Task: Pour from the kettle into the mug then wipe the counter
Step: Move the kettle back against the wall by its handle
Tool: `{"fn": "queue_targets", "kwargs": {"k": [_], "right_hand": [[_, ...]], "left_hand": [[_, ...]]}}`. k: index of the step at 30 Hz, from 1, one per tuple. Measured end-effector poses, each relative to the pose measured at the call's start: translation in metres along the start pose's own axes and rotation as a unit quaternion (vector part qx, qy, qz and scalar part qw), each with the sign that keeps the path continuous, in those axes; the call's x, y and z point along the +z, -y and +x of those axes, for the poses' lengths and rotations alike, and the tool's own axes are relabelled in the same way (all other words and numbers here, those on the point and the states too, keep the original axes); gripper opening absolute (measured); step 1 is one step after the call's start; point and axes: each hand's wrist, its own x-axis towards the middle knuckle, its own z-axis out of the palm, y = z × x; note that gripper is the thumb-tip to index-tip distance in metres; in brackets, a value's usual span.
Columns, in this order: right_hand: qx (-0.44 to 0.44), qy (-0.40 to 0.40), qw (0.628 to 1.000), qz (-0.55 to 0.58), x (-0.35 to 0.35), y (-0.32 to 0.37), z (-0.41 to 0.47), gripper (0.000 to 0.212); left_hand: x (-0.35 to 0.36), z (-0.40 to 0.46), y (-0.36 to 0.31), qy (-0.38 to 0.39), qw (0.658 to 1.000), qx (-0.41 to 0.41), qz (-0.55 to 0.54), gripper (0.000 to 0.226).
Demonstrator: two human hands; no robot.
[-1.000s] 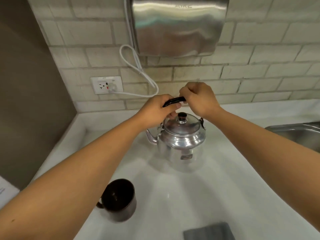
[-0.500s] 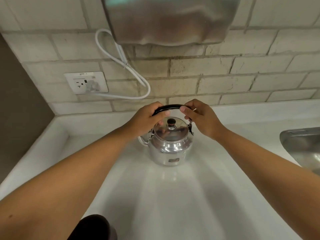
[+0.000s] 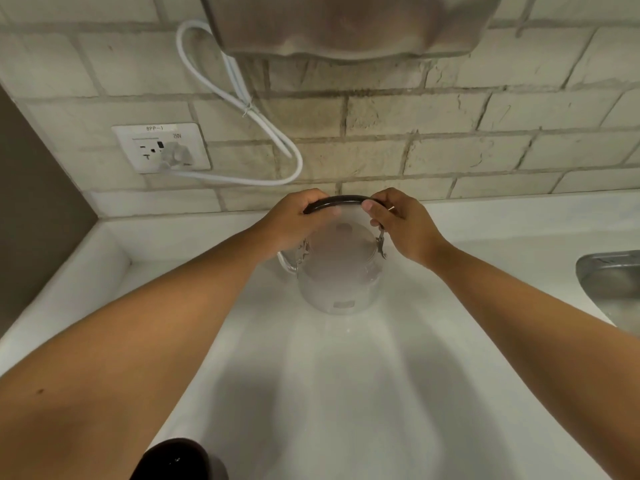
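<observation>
A metal kettle (image 3: 337, 271) stands on the white counter (image 3: 346, 393) near its back edge, below the brick wall, its body blurred and pale. Its spout (image 3: 286, 263) points toward the counter's left edge. A small plate on the front of the body carries writing too blurred to read. The black handle (image 3: 341, 200) arches upright over the lid.

Both hands grip that handle. The left hand (image 3: 294, 220) has its fingers curled together around the handle's left end. The right hand (image 3: 398, 220) closes its fingers and thumb around the right end, just above the metal hinge.

The dark mug (image 3: 180, 459) sits at the counter's front edge, well apart from the kettle, partly cut off by the frame.

On the wall above the counter's back left corner is a white socket plate (image 3: 161, 147), labelled "8PP-1" along its top and "250V" near the plug. A white cable (image 3: 263, 126) loops from it up to a steel appliance (image 3: 349, 26) mounted on the wall. A steel sink (image 3: 609, 285) shows at the counter's right edge.
</observation>
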Motion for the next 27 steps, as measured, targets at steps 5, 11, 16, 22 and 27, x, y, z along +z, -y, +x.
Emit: {"fn": "queue_targets", "kwargs": {"k": [5, 11, 16, 22, 27], "right_hand": [[-0.041, -0.044, 0.998, 0.001, 0.007, -0.004, 0.000, 0.022], [-0.008, -0.110, 0.994, -0.004, 0.014, -0.010, 0.009, 0.020], [0.051, -0.109, 0.993, -0.012, 0.019, -0.012, 0.025, 0.026], [0.153, -0.107, 0.982, -0.033, 0.023, -0.016, 0.042, 0.009], [0.203, -0.101, 0.973, -0.034, 0.027, -0.020, 0.046, 0.012]], "left_hand": [[-0.006, -0.005, 0.010, -0.118, 0.986, -0.040, -0.109, 0.010], [-0.004, -0.016, 0.027, -0.197, 0.977, -0.023, -0.080, 0.005], [0.003, -0.006, 0.030, -0.239, 0.970, -0.034, 0.010, 0.013], [0.004, 0.008, 0.032, -0.209, 0.972, -0.087, 0.059, 0.014], [0.004, 0.017, 0.032, -0.202, 0.967, -0.131, 0.080, 0.021]]}}
